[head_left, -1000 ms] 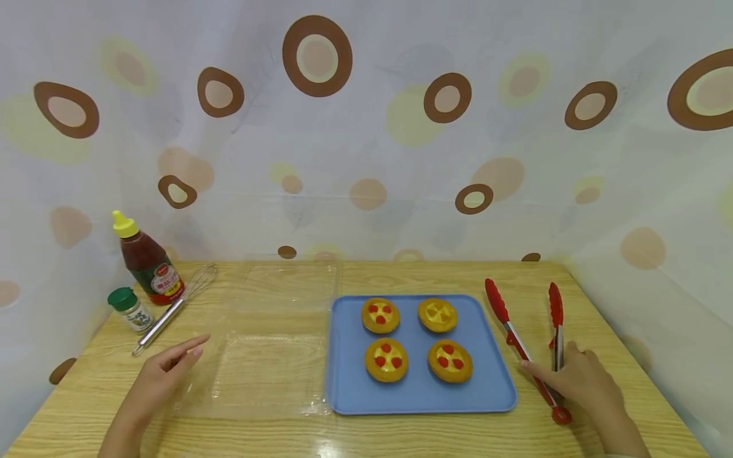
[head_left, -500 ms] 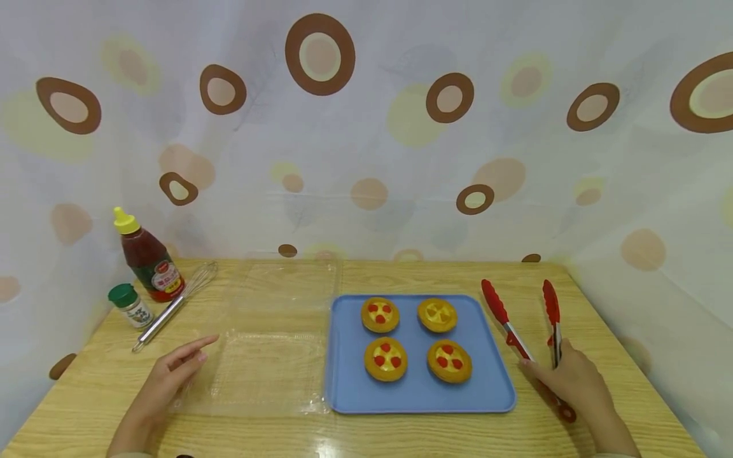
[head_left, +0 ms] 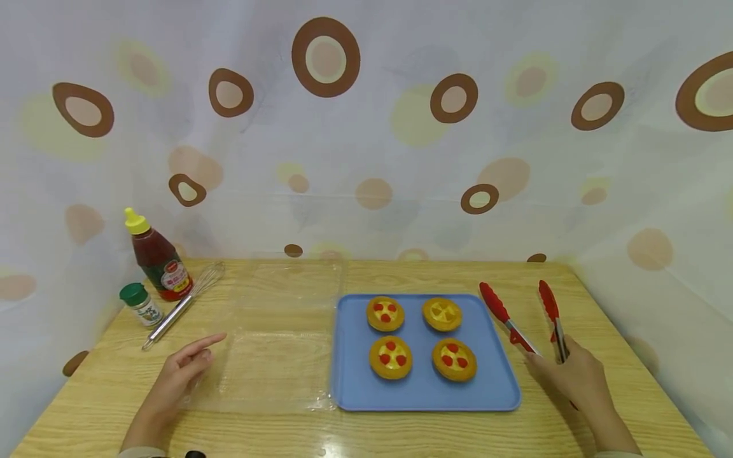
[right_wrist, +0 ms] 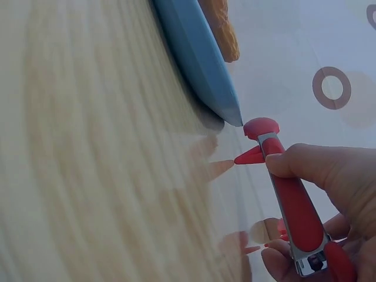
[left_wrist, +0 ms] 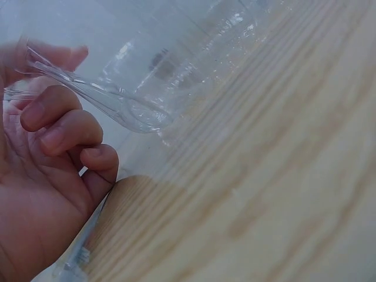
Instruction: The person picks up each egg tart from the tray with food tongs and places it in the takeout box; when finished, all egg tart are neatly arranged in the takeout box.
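My right hand (head_left: 575,375) grips red-tipped metal tongs (head_left: 546,302), whose two arms stand spread apart. In the right wrist view the thumb presses along the red handle strip of the tongs (right_wrist: 294,211), the other fingers on the far side. My left hand (head_left: 174,385) is at the left edge of a clear plastic clamshell box (head_left: 275,369), lid folded back. The left wrist view shows the box's rim (left_wrist: 100,94) between the index finger and the curled other fingers. A blue tray (head_left: 424,397) carries several tarts (head_left: 390,357) between the box and the tongs.
A sauce bottle (head_left: 163,264) with a yellow cap, a green-capped shaker (head_left: 142,305) and a whisk (head_left: 183,308) are at the back left of the wooden table (head_left: 435,436). A patterned curtain (head_left: 372,140) hangs behind and at both sides.
The spread of the tongs' arms has narrowed a little, and the right hand has turned slightly over them. The left hand has shifted a bit rightward at the box's edge. The view has drifted slightly.
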Demonstrator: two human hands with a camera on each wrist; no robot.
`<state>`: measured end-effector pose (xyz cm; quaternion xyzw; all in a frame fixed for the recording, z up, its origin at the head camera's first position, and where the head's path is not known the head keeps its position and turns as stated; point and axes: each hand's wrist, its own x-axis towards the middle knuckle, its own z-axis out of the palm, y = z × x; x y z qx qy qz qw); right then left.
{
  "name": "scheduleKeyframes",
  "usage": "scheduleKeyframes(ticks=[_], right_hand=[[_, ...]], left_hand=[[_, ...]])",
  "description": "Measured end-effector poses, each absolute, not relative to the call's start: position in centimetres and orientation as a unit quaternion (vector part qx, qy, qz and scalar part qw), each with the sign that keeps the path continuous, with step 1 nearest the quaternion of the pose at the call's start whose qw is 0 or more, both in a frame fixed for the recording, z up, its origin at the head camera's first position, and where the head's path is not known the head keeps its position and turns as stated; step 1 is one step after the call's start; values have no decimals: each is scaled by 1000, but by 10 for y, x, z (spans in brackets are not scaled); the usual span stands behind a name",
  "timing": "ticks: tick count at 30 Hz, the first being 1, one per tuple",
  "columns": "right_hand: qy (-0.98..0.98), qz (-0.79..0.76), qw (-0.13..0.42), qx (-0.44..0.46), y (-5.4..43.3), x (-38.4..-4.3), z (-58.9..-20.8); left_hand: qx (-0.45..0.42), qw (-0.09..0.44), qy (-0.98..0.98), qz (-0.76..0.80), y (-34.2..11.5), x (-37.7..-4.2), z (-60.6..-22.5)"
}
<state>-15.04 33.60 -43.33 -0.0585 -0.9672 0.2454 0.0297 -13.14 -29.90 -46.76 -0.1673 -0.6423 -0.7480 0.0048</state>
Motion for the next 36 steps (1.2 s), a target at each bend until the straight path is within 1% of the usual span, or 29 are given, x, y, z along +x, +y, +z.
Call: scheduleKeyframes(ticks=[5, 10, 14, 19, 24, 27, 29, 32, 36], right_hand=[[-966, 245, 54, -63, 339, -148, -433], [-963, 246, 92, -61, 344, -148, -429], [-960, 243, 135, -43, 345, -147, -424], [-956, 245, 160, -22, 342, -145, -413], [-954, 235, 186, 11, 335, -147, -398], [-951, 239, 191, 45, 330, -149, -389], [-950, 243, 182, 67, 325, -150, -384], [-949, 249, 166, 97, 316, -154, -378], [-954, 241, 128, 128, 306, -160, -370]], left_hand=[[-164, 1, -652, -740, -297, -133, -469], [-170, -3, -652, -739, -296, -134, -468], [-180, -9, -643, -745, -298, -134, -466], [-184, -15, -636, -750, -300, -132, -465], [-179, -11, -636, -750, -299, -131, -465], [-171, -8, -640, -749, -299, -131, -464], [-158, -3, -649, -745, -299, -130, -464], [-147, 1, -653, -743, -299, -131, -463], [-151, -2, -645, -749, -299, -131, -463]])
